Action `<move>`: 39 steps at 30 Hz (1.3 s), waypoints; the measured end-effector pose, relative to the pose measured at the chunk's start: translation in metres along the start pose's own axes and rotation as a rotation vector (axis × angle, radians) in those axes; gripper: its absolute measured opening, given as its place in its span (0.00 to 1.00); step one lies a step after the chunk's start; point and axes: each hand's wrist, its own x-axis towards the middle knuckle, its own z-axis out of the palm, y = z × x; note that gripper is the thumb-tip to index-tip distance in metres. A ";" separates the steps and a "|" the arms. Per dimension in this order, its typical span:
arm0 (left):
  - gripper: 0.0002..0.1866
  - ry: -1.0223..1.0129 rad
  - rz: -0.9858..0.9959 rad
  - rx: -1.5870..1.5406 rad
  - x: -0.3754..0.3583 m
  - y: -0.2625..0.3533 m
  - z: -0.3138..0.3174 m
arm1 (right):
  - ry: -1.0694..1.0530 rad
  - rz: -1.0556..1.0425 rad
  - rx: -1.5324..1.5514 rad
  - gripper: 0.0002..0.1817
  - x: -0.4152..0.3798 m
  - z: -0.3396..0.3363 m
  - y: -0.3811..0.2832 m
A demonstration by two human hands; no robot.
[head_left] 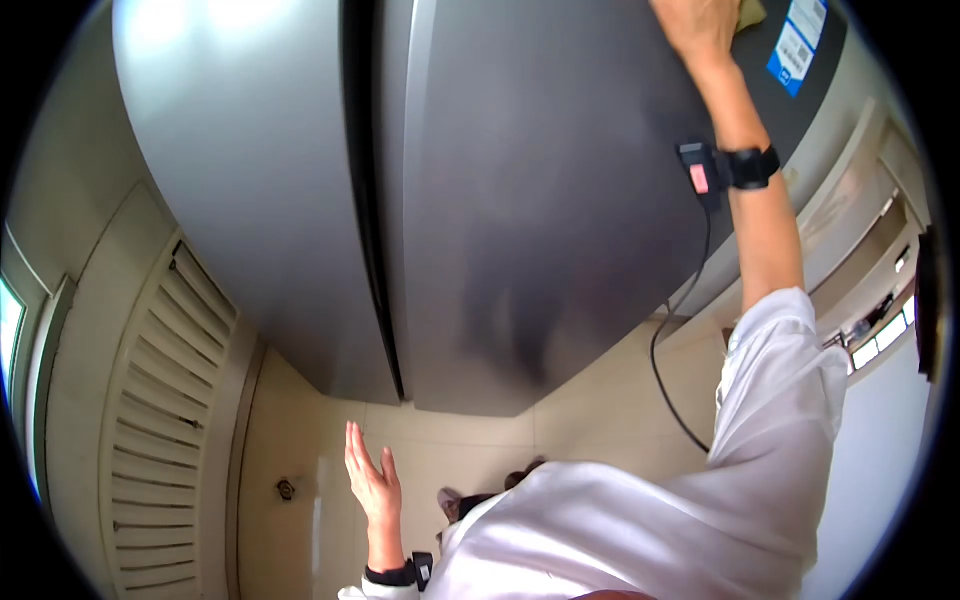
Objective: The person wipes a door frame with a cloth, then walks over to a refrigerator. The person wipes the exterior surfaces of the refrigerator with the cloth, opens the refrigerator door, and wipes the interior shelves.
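Cloth, yellowish, sits pressed against the upper fridge door under the right hand, whose finger grip is hidden; left hand hangs far below, fingers spread.

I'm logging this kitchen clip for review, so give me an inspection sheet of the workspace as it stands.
Surface: grey two-door fridge, doors shut, faint smears on the right door.
Job's things: yellowish cloth pressed to the right door, mostly hidden by the hand.
Clutter: blue-and-white sticker near the cloth.
Grippers: right hand raised on the cloth; left hand open, low, touching nothing.
Cables: black cable hanging from the right wrist band.
Surroundings: louvred door at left, tiled floor, shelves at right.
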 end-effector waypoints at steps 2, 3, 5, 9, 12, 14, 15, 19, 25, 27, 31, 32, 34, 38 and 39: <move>0.31 0.048 0.022 -0.017 0.013 0.009 0.009 | 0.013 0.005 -0.035 0.26 -0.016 -0.003 -0.018; 0.31 0.042 0.010 -0.038 0.018 0.017 0.016 | -0.068 -0.014 0.016 0.26 -0.038 -0.011 -0.034; 0.30 0.021 0.046 -0.064 0.023 0.039 0.024 | -0.358 -0.070 0.160 0.29 -0.090 -0.036 -0.076; 0.30 0.008 0.127 -0.056 0.016 0.063 0.035 | -0.500 -0.229 0.356 0.30 -0.194 -0.062 -0.114; 0.30 0.019 0.169 0.001 0.009 0.072 0.041 | -0.819 -0.307 0.728 0.36 -0.305 -0.088 -0.135; 0.29 0.022 0.122 0.065 0.000 0.073 0.040 | -0.908 -0.356 0.834 0.38 -0.362 -0.103 -0.137; 0.29 0.012 0.082 0.097 -0.006 0.073 0.036 | -0.872 -0.370 0.868 0.35 -0.385 -0.107 -0.130; 0.29 0.043 0.024 0.208 -0.032 0.055 0.023 | -0.701 -0.454 0.829 0.24 -0.379 -0.124 -0.076; 0.29 0.131 -0.100 0.133 -0.057 0.072 0.013 | -0.371 -0.130 0.378 0.27 -0.234 -0.116 0.113; 0.29 0.145 -0.137 0.071 -0.053 0.078 0.022 | -0.182 -0.130 0.146 0.31 -0.185 -0.106 0.158; 0.30 0.081 -0.008 -0.028 -0.034 0.118 0.060 | -0.330 0.097 0.160 0.33 -0.237 -0.124 0.122; 0.30 0.034 0.043 0.049 -0.027 0.139 0.066 | -0.338 0.103 0.224 0.33 -0.274 -0.130 0.100; 0.30 -0.001 0.196 0.151 -0.011 0.166 0.080 | -0.460 0.195 0.244 0.29 -0.310 -0.140 0.092; 0.30 -0.029 0.437 0.212 0.018 0.232 0.095 | -0.659 0.136 0.264 0.33 -0.434 -0.171 0.034; 0.30 -0.046 0.460 0.223 0.025 0.243 0.099 | -0.682 0.166 0.341 0.33 -0.461 -0.181 0.021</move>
